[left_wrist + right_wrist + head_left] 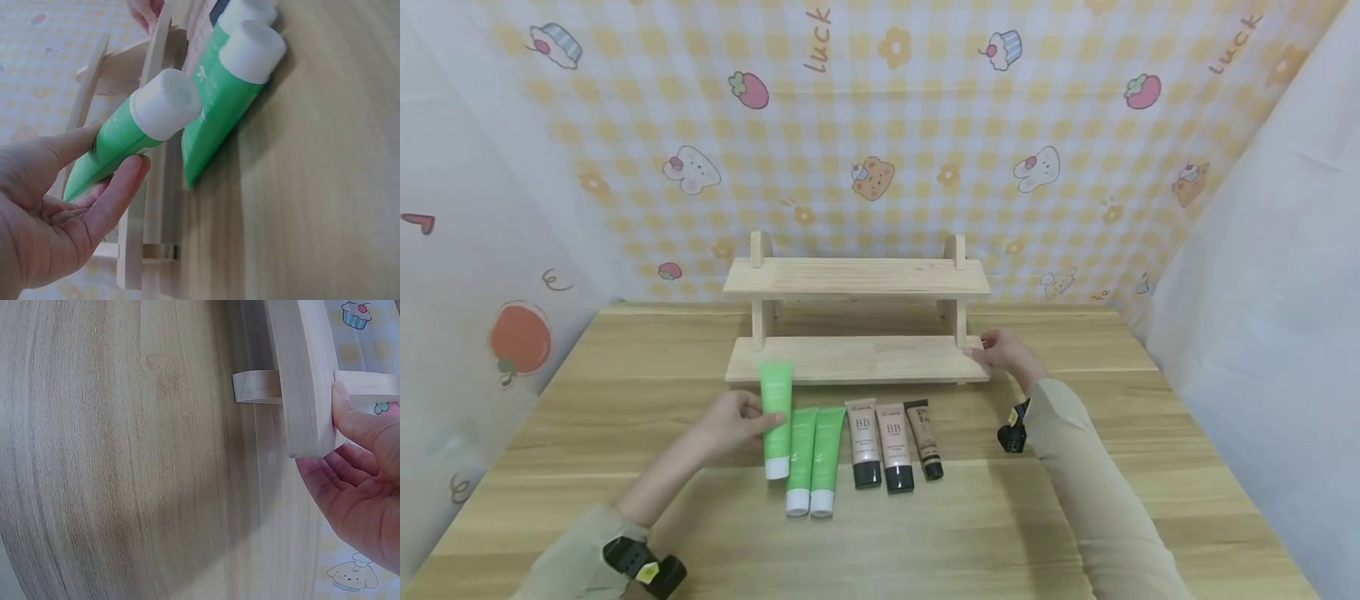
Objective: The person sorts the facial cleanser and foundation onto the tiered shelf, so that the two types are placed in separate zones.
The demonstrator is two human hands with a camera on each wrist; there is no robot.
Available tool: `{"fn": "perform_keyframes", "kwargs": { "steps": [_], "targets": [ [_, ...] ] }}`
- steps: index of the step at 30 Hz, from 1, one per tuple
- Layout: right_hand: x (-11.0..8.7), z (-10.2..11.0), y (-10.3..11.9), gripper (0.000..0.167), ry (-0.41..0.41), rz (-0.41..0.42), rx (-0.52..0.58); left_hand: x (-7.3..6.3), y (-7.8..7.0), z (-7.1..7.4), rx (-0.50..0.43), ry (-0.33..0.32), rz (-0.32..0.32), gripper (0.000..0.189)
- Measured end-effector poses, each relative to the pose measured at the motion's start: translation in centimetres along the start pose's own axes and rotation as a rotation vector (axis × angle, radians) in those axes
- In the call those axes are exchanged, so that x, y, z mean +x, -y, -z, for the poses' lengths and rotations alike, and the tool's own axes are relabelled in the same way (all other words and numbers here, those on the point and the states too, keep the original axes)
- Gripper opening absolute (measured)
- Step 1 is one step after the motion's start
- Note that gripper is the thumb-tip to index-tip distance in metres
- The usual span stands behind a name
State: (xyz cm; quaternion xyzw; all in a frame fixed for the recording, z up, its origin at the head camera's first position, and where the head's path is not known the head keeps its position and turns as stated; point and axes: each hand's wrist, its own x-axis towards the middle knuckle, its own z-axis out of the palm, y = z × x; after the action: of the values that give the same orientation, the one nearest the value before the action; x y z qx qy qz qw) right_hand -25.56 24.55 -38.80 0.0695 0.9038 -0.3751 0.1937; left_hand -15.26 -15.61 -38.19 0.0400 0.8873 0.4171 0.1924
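Observation:
My left hand [733, 427] pinches a green squeeze tube [777, 421] between thumb and fingers, its white cap pointing down toward me. In the left wrist view, this tube [119, 140] is lifted off the table. Two matching green tubes [802, 458] lie side by side on the table, just right of it. A two-tier wooden shelf [857, 360] stands behind the tubes. At its right end, my right hand [1009, 357] grips the lower board. The right wrist view has the thumb on top of the board [306, 381] and the fingers under it.
Right of the green tubes lie two pinkish BB cream tubes [863, 442] with black caps and a slimmer brown tube [924, 437]. All rest on the wood-grain table [955, 533]. A yellow checked cloth [880, 108] hangs behind the shelf, with white cloth at both sides.

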Motion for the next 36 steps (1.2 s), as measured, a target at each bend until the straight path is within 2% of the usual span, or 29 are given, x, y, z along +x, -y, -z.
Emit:
{"fn": "perform_keyframes", "kwargs": {
  "steps": [4,9,13,21,24,30,36],
  "targets": [
    [0.1,0.0,-0.2,0.065,-0.003,-0.001,-0.005,0.8,-0.8,-0.1,-0.006,-0.014,0.015,0.053],
    [0.2,0.1,-0.2,0.066,-0.005,-0.010,-0.006,1.6,-1.6,0.1,-0.016,0.030,-0.006,0.050],
    [0.1,0.3,0.0,0.067,-0.010,-0.007,-0.016,2.6,-2.5,0.8,0.032,0.056,-0.048,0.048],
    [0.3,0.4,0.2,0.064,-0.024,0.016,-0.026,4.2,-4.4,1.6,0.121,0.034,-0.084,0.048],
    [0.4,0.2,0.2,0.063,-0.029,0.015,-0.030,4.6,-4.7,1.5,0.130,0.048,-0.074,0.046],
    [0.6,0.1,0.2,0.064,-0.036,0.003,-0.043,5.2,-5.3,1.0,0.119,0.056,-0.094,0.039],
    [0.4,-0.1,0.0,0.065,-0.023,-0.004,-0.018,5.6,-5.8,0.5,0.104,0.095,-0.079,0.043]
  ]
}}
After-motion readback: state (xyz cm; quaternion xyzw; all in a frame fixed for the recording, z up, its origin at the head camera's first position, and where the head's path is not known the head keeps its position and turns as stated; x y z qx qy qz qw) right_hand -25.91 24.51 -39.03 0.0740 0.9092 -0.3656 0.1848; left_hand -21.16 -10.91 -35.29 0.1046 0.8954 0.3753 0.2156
